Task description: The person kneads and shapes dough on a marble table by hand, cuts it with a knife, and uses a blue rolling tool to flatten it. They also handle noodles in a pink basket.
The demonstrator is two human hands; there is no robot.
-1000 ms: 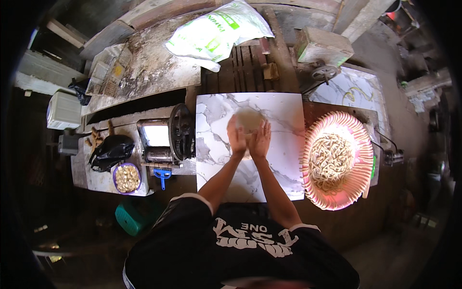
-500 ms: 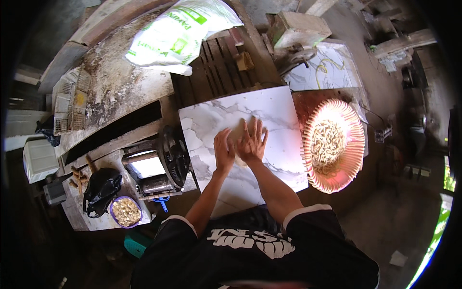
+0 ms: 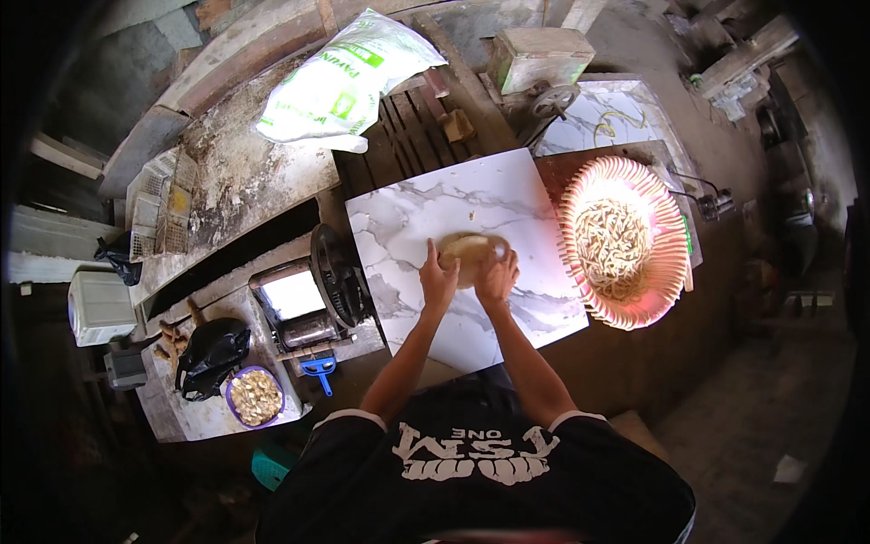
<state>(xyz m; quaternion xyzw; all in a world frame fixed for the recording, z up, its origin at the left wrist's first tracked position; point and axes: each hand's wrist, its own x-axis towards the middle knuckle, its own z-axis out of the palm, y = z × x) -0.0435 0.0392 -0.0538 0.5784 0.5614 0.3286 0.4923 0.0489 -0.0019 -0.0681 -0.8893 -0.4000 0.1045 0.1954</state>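
Observation:
A flattened oval of beige dough (image 3: 467, 250) lies on a white, grey-veined marble-look board (image 3: 399, 213) in front of me. My left hand (image 3: 439, 281) cups its left side, thumb set apart from the fingers. Over the right edge bend the fingers of my right hand (image 3: 496, 275), gripping the dough there. Both palms partly cover the dough's near edge.
Right of the board stands a pink ribbed basket (image 3: 672, 258) holding many pale strips. On the left are a roller machine (image 3: 299, 304) with a black wheel, a purple bowl (image 3: 279, 412) of pale pieces and a black plastic bag (image 3: 213, 356). Beyond lies a white-green sack (image 3: 349, 82).
My hands lay flat with fingers spread over the dough; now they hold its two sides and leave its top showing. The whole view has shifted slightly.

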